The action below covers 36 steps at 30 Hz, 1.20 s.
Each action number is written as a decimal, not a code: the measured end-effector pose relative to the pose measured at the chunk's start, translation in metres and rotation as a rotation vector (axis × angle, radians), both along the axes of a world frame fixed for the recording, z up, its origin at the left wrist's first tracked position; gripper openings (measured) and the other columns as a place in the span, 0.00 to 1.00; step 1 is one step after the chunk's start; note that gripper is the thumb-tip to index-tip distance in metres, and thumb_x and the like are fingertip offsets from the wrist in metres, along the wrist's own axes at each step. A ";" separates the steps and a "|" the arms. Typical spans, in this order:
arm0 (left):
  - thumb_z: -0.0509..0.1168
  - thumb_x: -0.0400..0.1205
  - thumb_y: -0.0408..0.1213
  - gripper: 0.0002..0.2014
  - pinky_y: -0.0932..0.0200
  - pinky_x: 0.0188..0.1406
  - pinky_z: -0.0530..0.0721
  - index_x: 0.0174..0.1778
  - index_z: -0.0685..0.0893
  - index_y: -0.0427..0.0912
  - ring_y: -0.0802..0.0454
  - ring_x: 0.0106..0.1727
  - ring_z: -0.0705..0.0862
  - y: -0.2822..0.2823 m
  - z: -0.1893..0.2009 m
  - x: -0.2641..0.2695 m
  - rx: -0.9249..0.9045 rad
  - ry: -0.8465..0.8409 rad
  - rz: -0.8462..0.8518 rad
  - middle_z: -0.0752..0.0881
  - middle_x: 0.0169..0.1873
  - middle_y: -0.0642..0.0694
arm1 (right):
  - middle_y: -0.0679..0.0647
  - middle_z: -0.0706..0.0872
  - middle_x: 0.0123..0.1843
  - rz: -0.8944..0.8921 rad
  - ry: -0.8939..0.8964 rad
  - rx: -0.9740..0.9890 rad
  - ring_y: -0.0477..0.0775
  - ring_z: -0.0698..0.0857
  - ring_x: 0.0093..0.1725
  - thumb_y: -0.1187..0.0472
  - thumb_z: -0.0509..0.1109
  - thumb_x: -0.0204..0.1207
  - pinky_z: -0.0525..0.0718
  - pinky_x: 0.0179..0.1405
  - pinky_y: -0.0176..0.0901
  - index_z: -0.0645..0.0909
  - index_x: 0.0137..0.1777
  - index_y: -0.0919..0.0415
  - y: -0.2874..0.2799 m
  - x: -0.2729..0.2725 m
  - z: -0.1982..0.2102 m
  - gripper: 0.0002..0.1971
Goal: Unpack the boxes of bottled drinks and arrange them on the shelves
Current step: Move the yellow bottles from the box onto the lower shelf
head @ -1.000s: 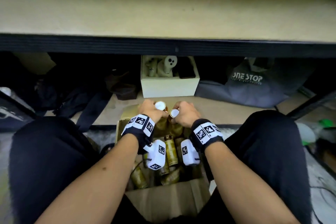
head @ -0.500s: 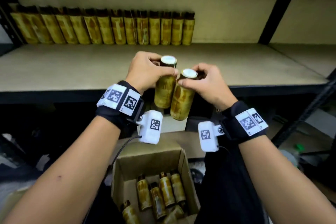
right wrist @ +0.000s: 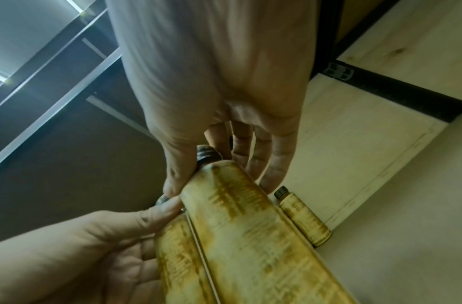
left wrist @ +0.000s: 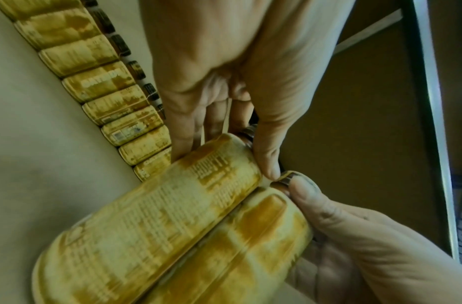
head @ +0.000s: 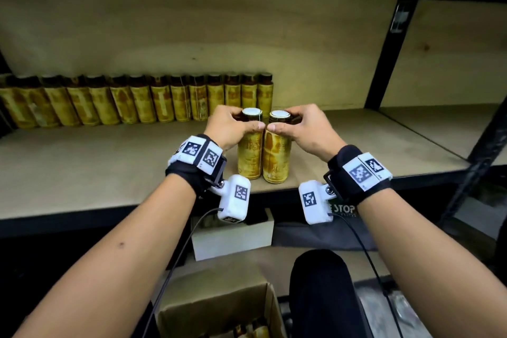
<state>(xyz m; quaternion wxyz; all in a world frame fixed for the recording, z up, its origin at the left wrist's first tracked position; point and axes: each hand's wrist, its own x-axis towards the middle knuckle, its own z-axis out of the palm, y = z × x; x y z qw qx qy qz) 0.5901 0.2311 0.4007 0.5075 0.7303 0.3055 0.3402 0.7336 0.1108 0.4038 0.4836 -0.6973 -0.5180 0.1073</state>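
Observation:
Two yellow-labelled bottles with white caps stand upright side by side near the front edge of the wooden shelf [head: 109, 167]. My left hand [head: 233, 126] grips the left bottle [head: 249, 156] around its neck. My right hand [head: 299, 129] grips the right bottle [head: 275, 159] the same way, and the two thumbs nearly touch. In the left wrist view the fingers [left wrist: 188, 131] curl round the left bottle [left wrist: 146, 226]. In the right wrist view the right bottle [right wrist: 250, 236] fills the lower middle. A long row of matching bottles [head: 137, 101] lines the shelf's back.
An open cardboard box [head: 219, 307] with more bottles sits on the floor below, beside my dark-clothed knee [head: 321, 291]. Under the shelf stand a white box [head: 233, 239] and a grey bag [head: 329, 228]. A black upright post [head: 384, 49] divides the shelf bays at the right.
Both hands lifted a bottle each out of the box, carried them up and forward, and now hold them standing on the shelf near its front edge.

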 end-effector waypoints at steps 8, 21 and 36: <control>0.83 0.64 0.43 0.31 0.52 0.62 0.84 0.63 0.85 0.39 0.49 0.57 0.87 0.034 -0.006 0.087 -0.007 0.014 0.040 0.88 0.56 0.45 | 0.49 0.92 0.48 -0.206 -0.057 -0.099 0.48 0.90 0.49 0.47 0.80 0.69 0.89 0.51 0.48 0.89 0.54 0.56 0.029 0.063 0.005 0.17; 0.72 0.76 0.52 0.23 0.50 0.52 0.83 0.57 0.82 0.37 0.38 0.59 0.83 0.110 0.018 0.226 0.610 0.575 0.112 0.85 0.57 0.38 | 0.59 0.89 0.58 -0.417 -0.079 -0.183 0.62 0.87 0.58 0.49 0.77 0.73 0.85 0.59 0.49 0.86 0.60 0.59 0.103 0.160 0.012 0.20; 0.67 0.74 0.65 0.34 0.42 0.63 0.75 0.66 0.77 0.42 0.37 0.65 0.78 0.181 0.041 0.275 0.878 0.891 0.087 0.80 0.64 0.39 | 0.59 0.81 0.72 -0.392 0.001 -0.157 0.62 0.79 0.71 0.52 0.74 0.77 0.76 0.67 0.45 0.77 0.73 0.60 0.178 0.213 0.014 0.26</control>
